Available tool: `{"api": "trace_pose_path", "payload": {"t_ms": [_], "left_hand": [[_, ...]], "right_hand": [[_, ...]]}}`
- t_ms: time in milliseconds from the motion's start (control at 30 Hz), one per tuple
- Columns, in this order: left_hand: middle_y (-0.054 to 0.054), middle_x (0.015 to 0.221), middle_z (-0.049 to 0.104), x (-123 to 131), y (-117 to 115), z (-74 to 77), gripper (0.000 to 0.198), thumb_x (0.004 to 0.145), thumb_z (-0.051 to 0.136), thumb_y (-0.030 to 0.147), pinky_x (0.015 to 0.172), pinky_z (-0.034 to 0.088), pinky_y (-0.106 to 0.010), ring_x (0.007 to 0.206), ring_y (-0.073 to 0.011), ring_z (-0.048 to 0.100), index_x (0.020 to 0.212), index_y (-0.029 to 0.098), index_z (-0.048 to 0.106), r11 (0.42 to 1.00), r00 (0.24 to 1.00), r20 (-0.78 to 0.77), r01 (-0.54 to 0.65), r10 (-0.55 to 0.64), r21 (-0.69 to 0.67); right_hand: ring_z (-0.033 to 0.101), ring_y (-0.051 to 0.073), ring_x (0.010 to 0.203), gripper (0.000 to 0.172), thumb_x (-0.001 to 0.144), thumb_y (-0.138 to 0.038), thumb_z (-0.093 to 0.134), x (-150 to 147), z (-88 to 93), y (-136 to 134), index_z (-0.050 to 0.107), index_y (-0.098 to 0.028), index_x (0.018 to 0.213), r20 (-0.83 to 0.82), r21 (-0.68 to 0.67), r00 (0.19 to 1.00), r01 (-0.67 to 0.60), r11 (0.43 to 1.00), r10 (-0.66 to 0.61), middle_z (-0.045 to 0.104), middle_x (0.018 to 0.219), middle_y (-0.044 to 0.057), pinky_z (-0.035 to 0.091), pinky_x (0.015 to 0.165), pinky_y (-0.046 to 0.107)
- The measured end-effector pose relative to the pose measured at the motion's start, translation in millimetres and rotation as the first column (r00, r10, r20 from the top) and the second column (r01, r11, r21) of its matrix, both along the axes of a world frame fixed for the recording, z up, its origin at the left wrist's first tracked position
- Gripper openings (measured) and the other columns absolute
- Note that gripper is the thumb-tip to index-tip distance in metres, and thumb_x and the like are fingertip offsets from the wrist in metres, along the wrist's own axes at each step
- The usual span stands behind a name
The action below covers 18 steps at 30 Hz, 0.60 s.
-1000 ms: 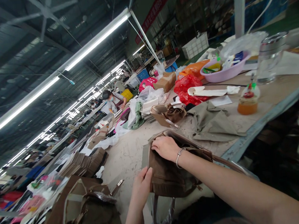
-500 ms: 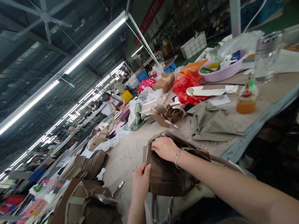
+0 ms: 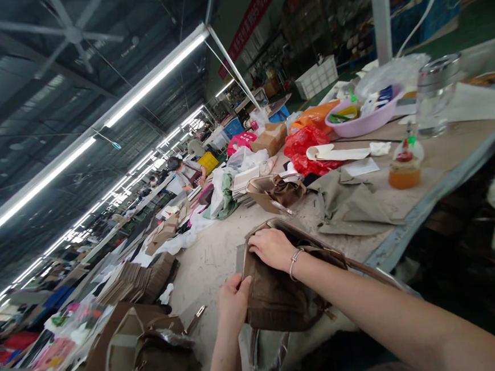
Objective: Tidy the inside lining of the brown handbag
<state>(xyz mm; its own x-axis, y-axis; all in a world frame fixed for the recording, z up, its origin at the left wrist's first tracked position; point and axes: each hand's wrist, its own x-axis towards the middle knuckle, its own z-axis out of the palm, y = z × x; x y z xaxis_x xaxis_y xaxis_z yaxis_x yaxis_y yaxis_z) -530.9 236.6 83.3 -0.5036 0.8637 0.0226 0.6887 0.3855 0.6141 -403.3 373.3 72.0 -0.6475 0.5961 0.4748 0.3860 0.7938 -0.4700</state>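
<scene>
A brown handbag [image 3: 274, 303] lies tilted at the table's front edge, its opening toward me and its plastic-wrapped handle [image 3: 270, 362] hanging down. My left hand [image 3: 234, 301] pinches the bag's left edge between thumb and fingers. At the top of the opening, my right hand [image 3: 273, 248], with a bracelet on the wrist, has its fingers curled over the lining's edge; the fingertips are partly hidden inside. A second brown bag [image 3: 158, 358] sits at the lower left, and an unfinished-looking brown bag [image 3: 276, 192] stands beyond my hands.
Stacked brown pieces [image 3: 137, 280] lie at the left. Farther right are grey-brown fabric [image 3: 352, 203], a jar of orange liquid [image 3: 404, 176], a glass bottle [image 3: 438, 99], a purple basin [image 3: 368, 120] and a red plastic bag [image 3: 308, 149]. A person [image 3: 190, 173] works farther down the table.
The view has shifted slightly. Both hands keep their places on the handbag, with the right hand's fingers moved only a little along the opening's edge.
</scene>
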Motion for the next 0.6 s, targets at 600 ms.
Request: {"api": "trace_pose_path", "payload": {"t_ms": [600], "left_hand": [[0.002, 0.055, 0.054, 6.5, 2.1, 5.2, 0.029, 0.074, 0.050, 0.042, 0.052, 0.036, -0.023, 0.058, -0.0148, 0.050, 0.065, 0.016, 0.058, 0.999, 0.999, 0.013, 0.035, -0.035, -0.025]], "right_hand": [[0.055, 0.018, 0.085, 0.025, 0.089, -0.029, 0.048, 6.7, 2.0, 8.7, 0.059, -0.026, 0.111, 0.018, 0.102, 0.996, -0.089, 0.991, 0.088, 0.064, 0.087, 0.004, 0.036, 0.071, 0.028]]}}
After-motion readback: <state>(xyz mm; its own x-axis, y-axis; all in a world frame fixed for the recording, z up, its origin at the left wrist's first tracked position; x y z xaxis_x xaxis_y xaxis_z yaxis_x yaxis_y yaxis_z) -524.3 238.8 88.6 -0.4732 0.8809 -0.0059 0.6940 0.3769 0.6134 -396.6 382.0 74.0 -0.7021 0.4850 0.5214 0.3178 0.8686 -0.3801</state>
